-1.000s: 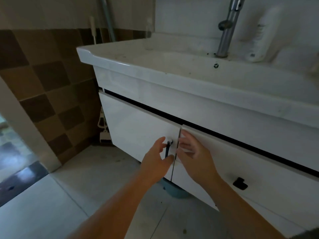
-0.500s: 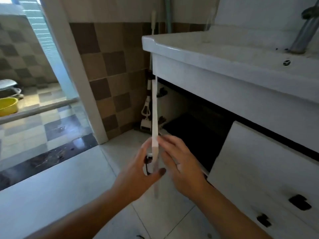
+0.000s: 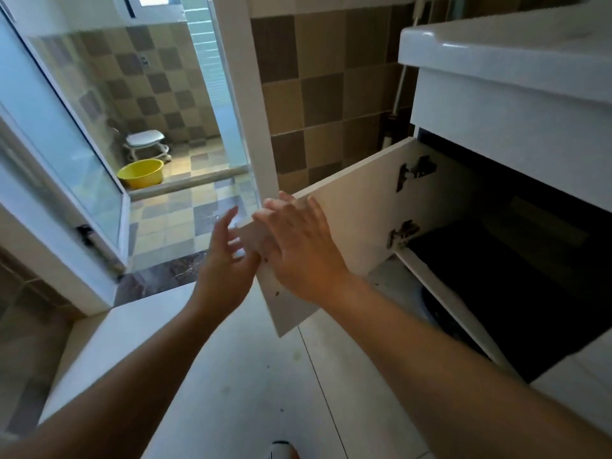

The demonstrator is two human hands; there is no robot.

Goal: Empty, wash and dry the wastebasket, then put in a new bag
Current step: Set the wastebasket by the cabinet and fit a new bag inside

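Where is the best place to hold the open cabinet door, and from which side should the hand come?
Probably the free edge of the cabinet door, farthest from its hinges, approached from the open floor side. The right hand already rests flat there; the left hand waits open beside it.

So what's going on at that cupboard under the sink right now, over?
Left hand open beside the cabinet door. Right hand flat on its inner face. Door wide open, inside dark. No wastebasket in sight.

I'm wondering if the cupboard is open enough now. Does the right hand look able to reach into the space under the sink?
Probably yes: the cabinet door is swung wide, the right hand rests on its inner face, and the dark opening beside it looks unblocked.
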